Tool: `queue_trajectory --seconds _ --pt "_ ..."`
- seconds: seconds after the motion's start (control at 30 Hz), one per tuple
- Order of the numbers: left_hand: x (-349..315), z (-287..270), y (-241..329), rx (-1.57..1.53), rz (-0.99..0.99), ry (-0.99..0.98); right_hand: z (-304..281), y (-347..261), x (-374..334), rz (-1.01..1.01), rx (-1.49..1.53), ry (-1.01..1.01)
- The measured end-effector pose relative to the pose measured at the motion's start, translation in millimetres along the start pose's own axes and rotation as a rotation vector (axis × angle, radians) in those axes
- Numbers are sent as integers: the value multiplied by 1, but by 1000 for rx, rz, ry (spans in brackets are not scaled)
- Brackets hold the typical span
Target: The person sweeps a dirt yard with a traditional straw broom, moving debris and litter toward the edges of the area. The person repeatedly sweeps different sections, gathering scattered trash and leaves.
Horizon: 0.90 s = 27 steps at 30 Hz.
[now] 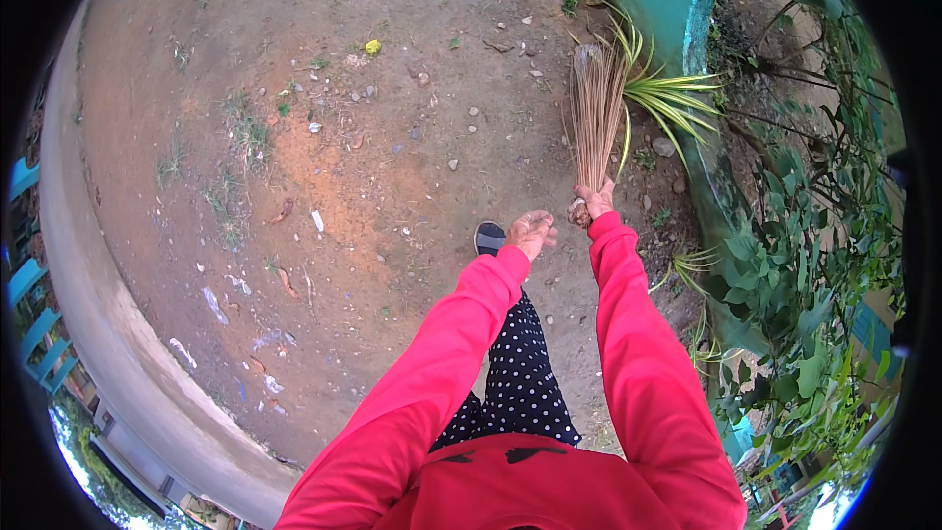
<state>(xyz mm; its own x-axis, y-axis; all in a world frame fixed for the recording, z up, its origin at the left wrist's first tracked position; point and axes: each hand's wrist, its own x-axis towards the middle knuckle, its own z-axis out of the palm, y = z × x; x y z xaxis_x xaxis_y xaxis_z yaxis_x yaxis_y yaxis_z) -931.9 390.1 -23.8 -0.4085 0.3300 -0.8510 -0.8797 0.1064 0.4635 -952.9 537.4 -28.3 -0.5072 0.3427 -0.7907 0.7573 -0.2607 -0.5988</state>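
My right hand (598, 200) is closed around the bound end of a stick broom (596, 118). The broom's long brown sticks fan out away from me, their far ends beside a striped green-and-yellow plant (662, 98). To the left of the broom's bound end is my left hand (533, 233), apart from it. Its fingers are loosely bent and spread a little, with nothing seen in them. It hangs above my dark shoe (489, 238).
Bare dirt ground (392, 157) holds small stones, grass tufts and scraps of litter (273, 339). A teal concrete edge (667, 0) and leafy shrubs (795, 275) line the right side. A pale concrete curb (108, 304) curves along the left. One yellow scrap (372, 47) lies farther off.
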Motion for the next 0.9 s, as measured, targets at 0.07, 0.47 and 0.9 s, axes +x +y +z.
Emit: queue_trajectory --seconds 0.07,0.47,0.9 --pt "1 -5 7 -10 -17 29 -4 -14 8 159 58 -144" --pt "4 -32 11 -101 -102 155 -14 -11 -39 -130 -49 -205" --pt "1 -44 4 -130 -106 191 -35 -6 -56 -62 23 -328"
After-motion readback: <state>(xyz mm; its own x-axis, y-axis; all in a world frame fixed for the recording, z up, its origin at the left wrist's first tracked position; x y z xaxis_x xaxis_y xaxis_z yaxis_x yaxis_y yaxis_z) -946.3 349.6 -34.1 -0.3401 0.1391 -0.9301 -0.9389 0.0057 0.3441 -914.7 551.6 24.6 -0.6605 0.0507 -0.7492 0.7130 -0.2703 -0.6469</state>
